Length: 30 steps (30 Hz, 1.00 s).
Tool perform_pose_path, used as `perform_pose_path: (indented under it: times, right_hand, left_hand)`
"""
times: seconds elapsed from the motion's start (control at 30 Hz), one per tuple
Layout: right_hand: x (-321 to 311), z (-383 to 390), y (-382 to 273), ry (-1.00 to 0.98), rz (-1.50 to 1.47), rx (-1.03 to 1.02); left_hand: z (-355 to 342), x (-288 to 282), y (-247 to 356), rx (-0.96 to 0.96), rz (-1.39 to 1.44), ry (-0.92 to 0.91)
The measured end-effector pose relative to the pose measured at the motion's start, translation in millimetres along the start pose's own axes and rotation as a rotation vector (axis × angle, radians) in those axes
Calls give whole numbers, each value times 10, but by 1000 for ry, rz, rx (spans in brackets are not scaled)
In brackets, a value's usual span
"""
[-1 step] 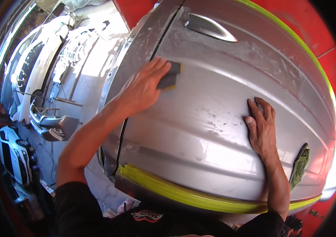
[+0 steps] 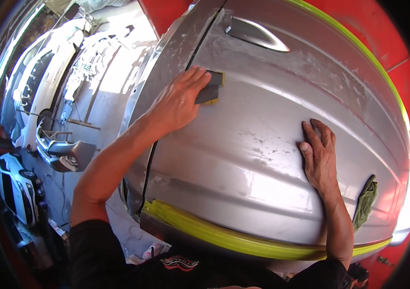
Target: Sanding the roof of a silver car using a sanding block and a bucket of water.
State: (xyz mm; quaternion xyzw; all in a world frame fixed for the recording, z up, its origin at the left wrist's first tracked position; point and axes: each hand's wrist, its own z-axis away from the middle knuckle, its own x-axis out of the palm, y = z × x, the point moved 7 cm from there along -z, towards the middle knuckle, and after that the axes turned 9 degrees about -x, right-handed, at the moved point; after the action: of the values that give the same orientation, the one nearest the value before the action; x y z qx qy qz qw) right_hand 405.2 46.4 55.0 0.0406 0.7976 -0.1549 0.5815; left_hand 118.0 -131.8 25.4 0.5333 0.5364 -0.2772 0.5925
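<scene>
a dark sanding block (image 2: 211,88) with a yellow edge lies flat against a dull, scuffed silver car door (image 2: 263,159), near the door's front seam.

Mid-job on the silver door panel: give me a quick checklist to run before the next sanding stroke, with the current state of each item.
1. Left hand flat on the sanding block: ok.
2. Block in contact with the silver door panel: ok.
3. Right hand braced open on the panel, apart from the block: ok.
4. Yellow-green masking tape seated along the lower edge: ok.
5. Green rag out of the block's way: ok, it lies at the right edge.
6. Door handle masked: not ok, it is bare.
7. Abrasive wear: cannot tell.
</scene>
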Motion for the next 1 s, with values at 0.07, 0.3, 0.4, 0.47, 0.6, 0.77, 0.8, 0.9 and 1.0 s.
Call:
perform_pose_path:
  times: [0.07,0.3,0.4,0.47,0.6,0.77,0.8,0.9,1.0]
  right_hand:
    - [4,51,67,-4,-37,33]
    - [-1,50,38,-25,20,67]
    - [18,19,45,-17,9,57]
    - [22,44,46,-13,-11,59]
    - [11,64,90,-13,-11,73]
    - [-37,31,41,-3,-10,62]
    - [-13,41,41,-10,-16,84]
    - [-19,30,25,-2,14,61]
    - [-6,31,27,11,-30,65]
  left_hand:
    - [-69,0,68,13,-5,50]
    - [326,-43,63,-55,24,-41]
    - [-149,-2,-102,-70,36,30]
    - [-234,-27,-73,-71,31,61]
    - [-105,-60,-15,34,-5,-29]
    - [340,-143,-71,100,85,-222]
    - [331,-115,-27,122,86,-222]
    - [109,74,411,245,75,-185]
    - [-149,294,783,405,85,-158]
